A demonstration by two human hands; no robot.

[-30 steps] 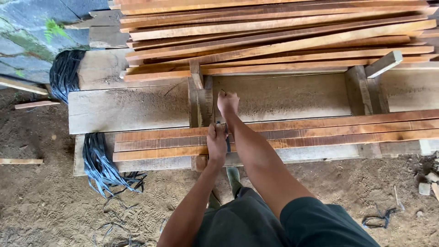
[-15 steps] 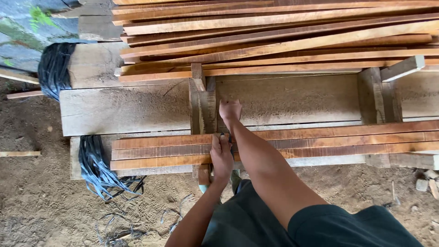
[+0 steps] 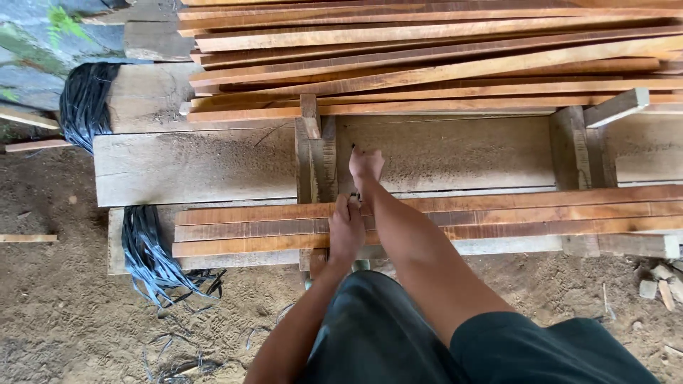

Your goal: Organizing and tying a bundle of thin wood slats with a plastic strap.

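My left hand (image 3: 346,226) rests closed on the near stack of reddish wooden slats (image 3: 498,217), pinching a thin dark strap at its top edge. Farther out, my right hand (image 3: 366,165) is closed on the same dark strap over the grey sawdust-covered plank (image 3: 199,167), just right of the short upright wooden block (image 3: 315,160). The strap itself is thin and mostly hidden by my fingers.
A large pile of long reddish slats (image 3: 427,57) lies at the back. Bundles of black straps hang at the left, one near (image 3: 146,252) and one far (image 3: 84,99). A second upright block (image 3: 580,146) stands at the right. Bare dirt ground (image 3: 64,306) lies below.
My right hand has shifted slightly up and to the right along the plank. My left hand has moved a little farther up onto the slats. The view has shifted slightly.
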